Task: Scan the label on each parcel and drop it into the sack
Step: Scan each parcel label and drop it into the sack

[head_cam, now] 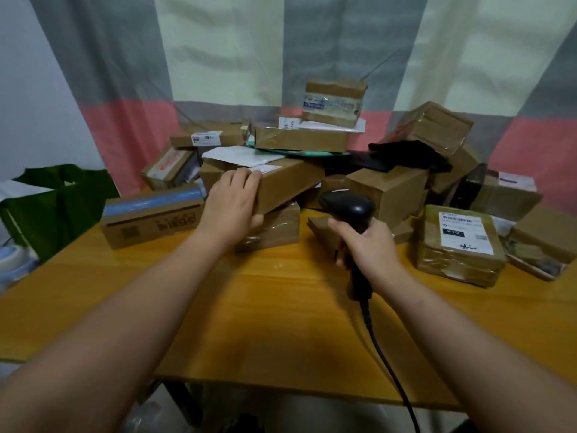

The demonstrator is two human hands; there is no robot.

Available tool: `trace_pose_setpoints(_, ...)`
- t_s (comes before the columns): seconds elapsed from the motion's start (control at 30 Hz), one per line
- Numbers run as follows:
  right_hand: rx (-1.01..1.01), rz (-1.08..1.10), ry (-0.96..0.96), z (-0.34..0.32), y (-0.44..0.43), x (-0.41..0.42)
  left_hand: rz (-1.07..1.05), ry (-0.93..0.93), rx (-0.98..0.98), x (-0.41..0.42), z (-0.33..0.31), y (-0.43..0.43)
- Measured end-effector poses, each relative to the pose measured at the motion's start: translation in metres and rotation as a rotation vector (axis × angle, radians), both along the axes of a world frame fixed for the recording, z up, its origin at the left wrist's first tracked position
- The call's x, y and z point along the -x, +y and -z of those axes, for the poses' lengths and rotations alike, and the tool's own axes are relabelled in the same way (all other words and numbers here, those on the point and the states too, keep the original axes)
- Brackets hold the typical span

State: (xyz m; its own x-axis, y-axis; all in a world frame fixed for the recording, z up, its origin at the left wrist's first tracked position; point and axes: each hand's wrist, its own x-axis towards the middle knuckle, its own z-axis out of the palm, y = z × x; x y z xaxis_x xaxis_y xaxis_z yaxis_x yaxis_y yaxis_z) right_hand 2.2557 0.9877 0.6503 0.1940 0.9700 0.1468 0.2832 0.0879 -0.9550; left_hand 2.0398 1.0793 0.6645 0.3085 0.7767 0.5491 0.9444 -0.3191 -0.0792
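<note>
A heap of brown cardboard parcels covers the back of the wooden table point(281, 323). My left hand point(232, 206) grips the near end of a long brown parcel point(287, 184) in the middle of the heap, fingers over its top by a white label, thumb underneath. My right hand point(367, 245) holds a black barcode scanner point(351, 207) by the handle, head pointing towards that parcel. Its black cable runs down over the table's front edge. The green sack point(59, 201) stands open at the table's left end.
A box with blue tape point(151, 218) lies left of my left hand. A taped parcel with a large white label point(459, 242) sits at the right. More boxes stack up at the back point(334, 104) against a striped curtain. White objects sit low at the far left.
</note>
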Motion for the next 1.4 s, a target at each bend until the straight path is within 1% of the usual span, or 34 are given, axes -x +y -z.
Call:
trace_pose_setpoints(0.1, -0.01, -0.028, 0.076, -0.004, -0.014, -0.005, 0.13, -0.106, -0.06, 0.014, 0.003, -0.034)
trace_pose_setpoints(0.17, -0.019, -0.061, 0.121, -0.006, -0.023, -0.006, 0.185, -0.222, -0.052, 0.023, 0.01, -0.06)
trace_pose_setpoints(0.23, -0.027, -0.089, 0.139, -0.004, -0.032, -0.005, 0.23, -0.399, -0.019, 0.03, 0.018, -0.085)
trace_pose_setpoints(0.3, -0.052, -0.086, 0.134, 0.0, -0.039, -0.002, 0.283, -0.622, -0.001, 0.035, 0.025, -0.107)
trace_pose_setpoints(0.33, -0.069, -0.074, 0.111, 0.003, -0.042, -0.002, 0.304, -0.752, 0.029, 0.037, 0.028, -0.116)
trace_pose_setpoints(0.4, -0.095, -0.019, 0.033, 0.012, -0.045, -0.002, 0.291, -1.023, 0.157, 0.039, 0.035, -0.132)
trace_pose_setpoints(0.43, -0.1, 0.008, 0.019, 0.016, -0.048, -0.002, 0.262, -1.112, 0.228, 0.041, 0.039, -0.136)
trace_pose_setpoints(0.47, -0.101, 0.029, 0.024, 0.018, -0.052, -0.001, 0.223, -1.158, 0.29, 0.043, 0.045, -0.139)
trace_pose_setpoints(0.57, -0.094, 0.049, 0.06, 0.022, -0.065, 0.0, 0.158, -1.218, 0.489, 0.052, 0.059, -0.14)
trace_pose_setpoints(0.67, -0.064, 0.008, 0.093, 0.026, -0.069, -0.003, 0.087, -1.16, 0.665, 0.056, 0.062, -0.139)
trace_pose_setpoints(0.73, -0.026, -0.037, 0.129, 0.028, -0.071, -0.003, 0.097, -1.123, 0.698, 0.055, 0.06, -0.139)
trace_pose_setpoints(0.87, 0.02, -0.072, 0.185, 0.032, -0.073, -0.001, 0.079, -1.106, 0.674, 0.048, 0.052, -0.137)
trace_pose_setpoints(1.0, 0.049, -0.073, 0.189, 0.038, -0.073, 0.001, 0.052, -1.134, 0.63, 0.045, 0.049, -0.132)
trace_pose_setpoints(1.1, 0.04, -0.075, 0.217, 0.039, -0.071, 0.003, 0.149, -1.141, 0.544, 0.045, 0.049, -0.131)
trace_pose_setpoints(1.17, 0.028, -0.053, 0.2, 0.041, -0.07, 0.003, 0.272, -1.033, 0.504, 0.048, 0.051, -0.132)
trace_pose_setpoints(1.23, 0.023, -0.032, 0.179, 0.042, -0.07, 0.002, 0.344, -0.848, 0.527, 0.052, 0.052, -0.132)
trace_pose_setpoints(1.3, 0.026, -0.019, 0.175, 0.045, -0.069, 0.0, 0.297, -0.698, 0.601, 0.056, 0.056, -0.13)
trace_pose_setpoints(1.37, 0.024, -0.006, 0.172, 0.044, -0.067, -0.002, 0.184, -0.629, 0.717, 0.057, 0.061, -0.127)
trace_pose_setpoints(1.4, 0.027, 0.011, 0.17, 0.043, -0.066, -0.002, 0.151, -0.634, 0.755, 0.056, 0.063, -0.127)
